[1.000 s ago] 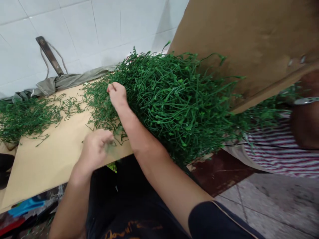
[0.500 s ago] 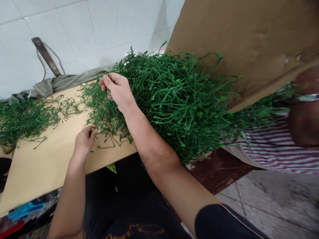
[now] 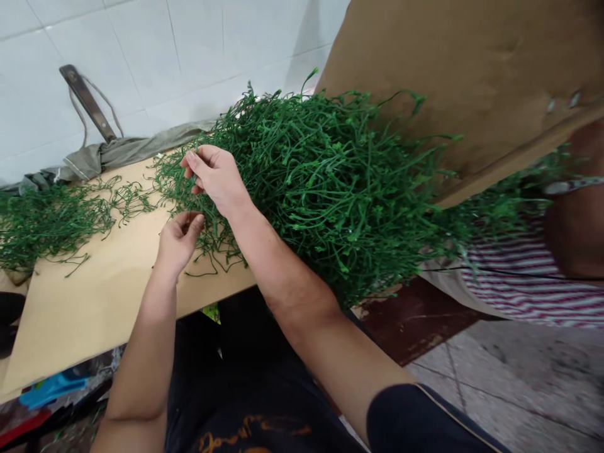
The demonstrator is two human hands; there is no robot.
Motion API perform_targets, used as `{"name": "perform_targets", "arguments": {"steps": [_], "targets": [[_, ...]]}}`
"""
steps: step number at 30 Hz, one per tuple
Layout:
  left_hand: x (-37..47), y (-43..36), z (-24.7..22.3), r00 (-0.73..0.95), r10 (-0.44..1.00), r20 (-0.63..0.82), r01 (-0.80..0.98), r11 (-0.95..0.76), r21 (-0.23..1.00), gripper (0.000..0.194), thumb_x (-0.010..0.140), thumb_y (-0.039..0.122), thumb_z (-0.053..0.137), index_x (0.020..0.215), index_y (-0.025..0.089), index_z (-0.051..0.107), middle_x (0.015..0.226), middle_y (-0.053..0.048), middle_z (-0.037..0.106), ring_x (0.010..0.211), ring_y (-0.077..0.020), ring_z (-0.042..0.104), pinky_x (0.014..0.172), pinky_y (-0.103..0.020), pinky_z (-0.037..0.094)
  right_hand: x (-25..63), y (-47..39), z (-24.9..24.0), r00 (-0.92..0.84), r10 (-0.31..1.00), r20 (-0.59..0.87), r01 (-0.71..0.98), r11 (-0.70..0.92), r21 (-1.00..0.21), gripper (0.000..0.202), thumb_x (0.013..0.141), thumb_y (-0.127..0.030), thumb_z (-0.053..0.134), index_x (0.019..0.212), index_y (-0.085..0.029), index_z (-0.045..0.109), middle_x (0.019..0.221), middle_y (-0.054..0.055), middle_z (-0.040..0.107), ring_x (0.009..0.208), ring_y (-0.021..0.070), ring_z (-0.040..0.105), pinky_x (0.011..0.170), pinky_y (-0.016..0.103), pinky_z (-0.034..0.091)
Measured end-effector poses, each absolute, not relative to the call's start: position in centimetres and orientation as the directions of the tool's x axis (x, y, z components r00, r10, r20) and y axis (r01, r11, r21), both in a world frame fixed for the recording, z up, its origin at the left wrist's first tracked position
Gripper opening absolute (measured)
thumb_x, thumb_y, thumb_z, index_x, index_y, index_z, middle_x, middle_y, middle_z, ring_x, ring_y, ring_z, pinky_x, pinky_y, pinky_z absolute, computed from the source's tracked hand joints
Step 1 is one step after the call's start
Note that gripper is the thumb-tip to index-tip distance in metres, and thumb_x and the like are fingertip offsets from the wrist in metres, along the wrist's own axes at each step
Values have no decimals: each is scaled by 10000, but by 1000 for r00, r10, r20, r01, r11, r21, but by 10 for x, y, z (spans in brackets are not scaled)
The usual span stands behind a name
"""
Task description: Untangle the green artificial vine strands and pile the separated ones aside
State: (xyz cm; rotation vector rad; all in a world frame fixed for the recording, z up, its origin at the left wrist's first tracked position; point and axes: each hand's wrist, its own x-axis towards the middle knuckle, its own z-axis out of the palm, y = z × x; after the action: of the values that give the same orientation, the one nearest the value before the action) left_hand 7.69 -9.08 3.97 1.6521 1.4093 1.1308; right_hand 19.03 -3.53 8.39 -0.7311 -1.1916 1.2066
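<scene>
Stems [image 3: 330,182] lie heaped at the right end of the counter [image 3: 80,308], presumably for easy reach. The right hand [image 3: 218,176] and left hand [image 3: 176,242] are half curled at the heap's left fringe, probably because single stems are thin; whether either grip holds one, I can't tell.

My right fingers [image 3: 197,165] pinched, left fingers [image 3: 195,228] curled just below; green stem heap [image 3: 325,182] to their right, smaller pile [image 3: 50,220] left, desk [image 3: 94,308] beneath.

Slightly glossy stems [image 3: 330,182], matt cardboard panel [image 3: 472,82], smooth wall tiles [image 3: 198,56], wrinkled matt cloth [image 3: 87,160]
</scene>
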Motion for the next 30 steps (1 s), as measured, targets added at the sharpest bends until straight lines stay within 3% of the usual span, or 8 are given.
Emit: {"name": "perform_targets", "arguments": {"steps": [4,8,14,19,22,27,30], "targets": [[69,-93,36,-20,985,173,350,-156,924,336,811,450,518,662,158,588,595,-8,548,588,-110,502,622,-256,453,196,-34,81,-73,962,263,-343,224,-912,221,859,-363,537,759,-169,503,638,-54,476,491,-3,363,500,128,453],[63,-94,38,-65,982,180,277,-155,948,348,770,504,565,810,159,590,736,-30,607,653,-112,546,652,-257,474,194,-35,78,-103,956,273,-361,220,-906,233,839,-389,564,772,-174,502,641,-59,477,474,-10,334,522,134,476],[69,-86,35,-89,988,128,135,-115,984,548,719,620,576,1028,169,547,998,-90,632,769,-141,634,659,-267,496,185,-44,84,-137,955,265,-373,198,-906,215,844,-341,567,736,-170,494,644,-48,476,510,3,395,528,131,478],[76,-80,28,-113,988,104,129,-89,988,435,689,508,675,964,183,585,873,-43,664,746,-149,642,646,-262,502,178,-50,85,-188,952,241,-374,158,-914,221,828,-337,594,724,-171,492,622,-48,479,517,10,412,513,129,473],[76,-82,26,-84,989,126,138,-113,984,324,766,473,604,884,172,617,731,-26,656,681,-138,619,619,-256,486,178,-49,80,-211,949,233,-374,142,-916,231,819,-360,607,738,-175,495,633,-47,493,500,9,396,482,129,443],[65,-90,33,44,989,139,191,-144,971,426,854,508,465,889,146,688,604,-28,613,557,-126,533,560,-267,436,185,-40,72,-176,959,222,-355,148,-923,226,836,-369,584,751,-176,503,632,-51,495,461,15,312,390,152,298],[61,-97,41,162,981,104,258,-144,955,499,852,565,429,882,151,705,607,-34,617,549,-128,507,554,-271,426,186,-36,66,-151,961,231,-320,174,-931,244,859,-383,542,741,-174,502,612,-53,460,482,24,314,415,159,282]]}}
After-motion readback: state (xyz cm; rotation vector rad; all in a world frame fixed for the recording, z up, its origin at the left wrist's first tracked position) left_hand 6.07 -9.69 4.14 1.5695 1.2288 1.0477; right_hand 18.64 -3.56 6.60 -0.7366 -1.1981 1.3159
